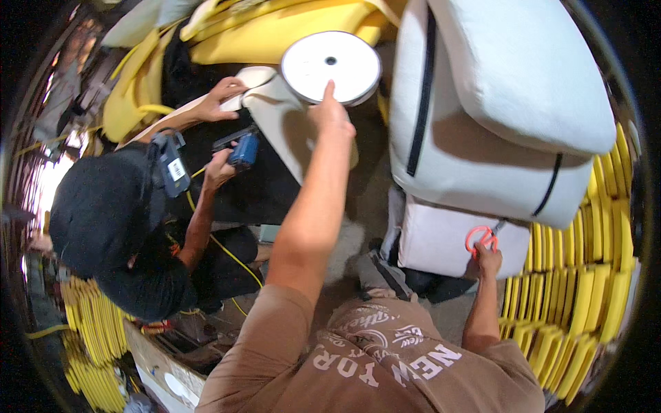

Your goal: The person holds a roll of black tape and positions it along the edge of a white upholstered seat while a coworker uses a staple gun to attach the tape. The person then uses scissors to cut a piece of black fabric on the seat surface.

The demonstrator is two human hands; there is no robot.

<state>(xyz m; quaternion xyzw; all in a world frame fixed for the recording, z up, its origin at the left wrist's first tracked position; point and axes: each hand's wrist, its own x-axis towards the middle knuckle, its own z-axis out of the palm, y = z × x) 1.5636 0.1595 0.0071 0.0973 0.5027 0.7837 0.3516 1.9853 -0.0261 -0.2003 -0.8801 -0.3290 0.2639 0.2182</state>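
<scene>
My left hand (330, 113) reaches far forward and grips the lower edge of a flat white round roll (332, 63), with the forefinger laid over its face. The roll lies on a strip of beige fabric (286, 120). My right hand (487, 261) is low on the right, closed around red-handled scissors (480, 238), held against a white cushion block (441, 237). A co-worker in black crouches on the left. One of their hands (222, 98) presses the beige fabric, and the other (217, 170) holds a blue hand tool (243, 150).
Large white upholstered cushions with black zips (496, 103) fill the right. Stacks of yellow foam pieces stand at the right (578, 296) and lower left (89, 330), and more yellow foam (275, 31) lies at the top. A yellow hose (224, 251) runs from the tool.
</scene>
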